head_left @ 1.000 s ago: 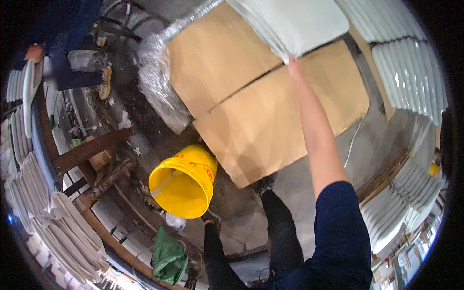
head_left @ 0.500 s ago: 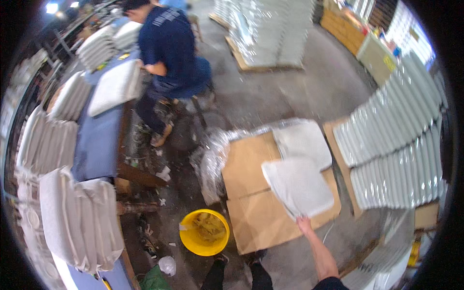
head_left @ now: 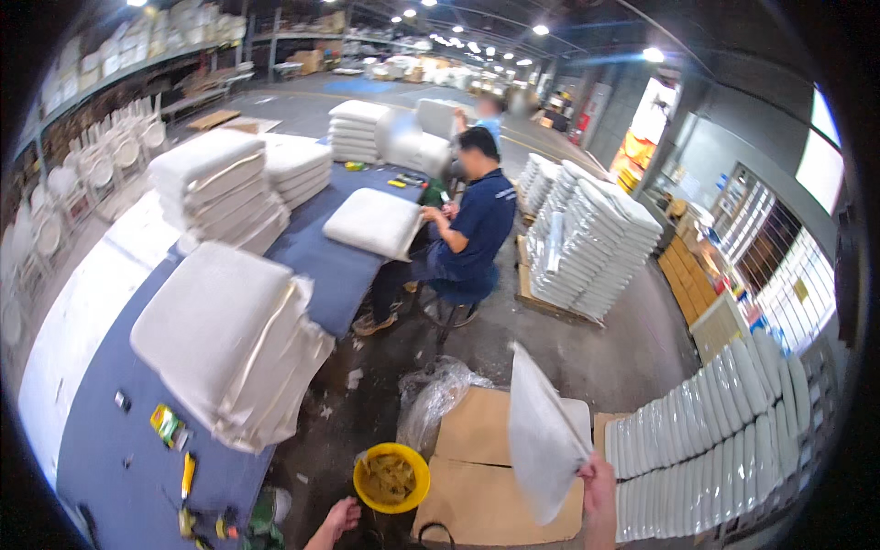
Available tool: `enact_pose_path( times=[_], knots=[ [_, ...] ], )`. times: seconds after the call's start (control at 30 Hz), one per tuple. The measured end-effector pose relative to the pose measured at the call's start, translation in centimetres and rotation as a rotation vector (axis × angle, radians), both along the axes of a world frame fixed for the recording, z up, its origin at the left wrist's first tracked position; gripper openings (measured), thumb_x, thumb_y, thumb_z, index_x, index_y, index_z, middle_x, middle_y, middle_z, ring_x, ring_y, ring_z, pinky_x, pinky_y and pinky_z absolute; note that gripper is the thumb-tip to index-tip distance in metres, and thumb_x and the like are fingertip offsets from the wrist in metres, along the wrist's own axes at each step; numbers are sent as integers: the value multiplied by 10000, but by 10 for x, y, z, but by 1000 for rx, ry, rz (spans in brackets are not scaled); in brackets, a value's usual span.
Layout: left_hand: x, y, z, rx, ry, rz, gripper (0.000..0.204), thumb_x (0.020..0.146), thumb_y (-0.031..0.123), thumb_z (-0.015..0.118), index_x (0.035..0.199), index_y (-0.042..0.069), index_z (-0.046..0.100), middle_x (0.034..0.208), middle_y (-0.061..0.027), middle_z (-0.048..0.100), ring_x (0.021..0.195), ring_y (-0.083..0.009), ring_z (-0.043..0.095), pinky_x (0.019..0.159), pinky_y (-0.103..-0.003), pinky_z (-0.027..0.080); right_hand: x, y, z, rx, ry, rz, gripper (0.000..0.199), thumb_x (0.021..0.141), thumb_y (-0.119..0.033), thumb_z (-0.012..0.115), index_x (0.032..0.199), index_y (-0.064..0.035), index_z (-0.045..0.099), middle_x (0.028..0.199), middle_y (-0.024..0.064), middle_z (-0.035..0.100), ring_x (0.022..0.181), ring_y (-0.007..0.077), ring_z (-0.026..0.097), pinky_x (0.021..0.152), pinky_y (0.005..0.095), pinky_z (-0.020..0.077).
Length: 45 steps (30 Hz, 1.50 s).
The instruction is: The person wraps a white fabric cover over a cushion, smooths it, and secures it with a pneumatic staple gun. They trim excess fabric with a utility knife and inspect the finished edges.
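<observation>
My right hand (head_left: 598,481) grips a white seat cushion (head_left: 541,440) by one edge. The cushion is lifted and tilted steeply above a flat cardboard sheet (head_left: 467,495). Behind it, part of a second pale cushion (head_left: 579,414) shows on the cardboard; the raised one hides the rest. Low in the view, my left hand (head_left: 342,518) holds nothing, its fingers loosely bent and apart. It is beside a yellow bucket (head_left: 423,477) with brownish-yellow material inside.
At left, a blue-covered table (head_left: 119,467) bears stacked white cushions (head_left: 220,330), a yellow-handled tool (head_left: 188,475) and a power drill (head_left: 188,522). A seated co-worker (head_left: 477,225) handles another cushion (head_left: 374,223). Plastic-wrapped stacks (head_left: 706,458) stand at right, crumpled plastic (head_left: 435,394) near the cardboard.
The view has tilted up and swung left. The right hand has raised the cushion from nearly flat over the cardboard to a steep tilt. My left hand has come into view.
</observation>
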State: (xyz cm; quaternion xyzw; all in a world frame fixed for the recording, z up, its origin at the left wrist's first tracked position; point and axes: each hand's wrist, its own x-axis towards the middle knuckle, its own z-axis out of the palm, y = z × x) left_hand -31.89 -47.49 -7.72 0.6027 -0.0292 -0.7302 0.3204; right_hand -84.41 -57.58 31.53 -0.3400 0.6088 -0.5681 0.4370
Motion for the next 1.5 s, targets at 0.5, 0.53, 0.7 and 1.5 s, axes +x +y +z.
enact_pose_path(
  times=[0.5,0.53,0.7,1.5],
  knots=[
    [85,155,317,-853,198,1163,961,919,740,608,1604,83,456,1529,-156,578,1345,-339,584,1132,-521,481,184,42,76,-371,-740,684,386,1104,-352,470,1272,-45,634,801,-28,592,859,151,599,923,408,498],
    [101,186,324,-833,89,1222,927,900,670,662,1591,83,472,1488,-147,606,1306,-325,604,1099,-516,500,208,44,69,-331,-751,757,398,1107,-360,459,1288,-48,627,810,-28,597,880,157,610,950,418,500],
    [154,368,395,-818,-650,1746,866,799,626,702,1443,54,603,1213,-180,653,1017,-288,628,867,-451,511,356,72,39,-141,-1059,1553,462,1116,-396,416,1371,-56,599,764,-53,579,936,163,636,1039,453,497],
    [447,512,382,-207,-1219,1107,1119,859,412,836,1662,-68,223,1561,-303,503,1423,-358,539,1178,-394,433,734,321,-75,243,113,2743,353,1148,-291,513,1234,-1,696,1108,50,709,998,136,652,934,301,522]
  ],
)
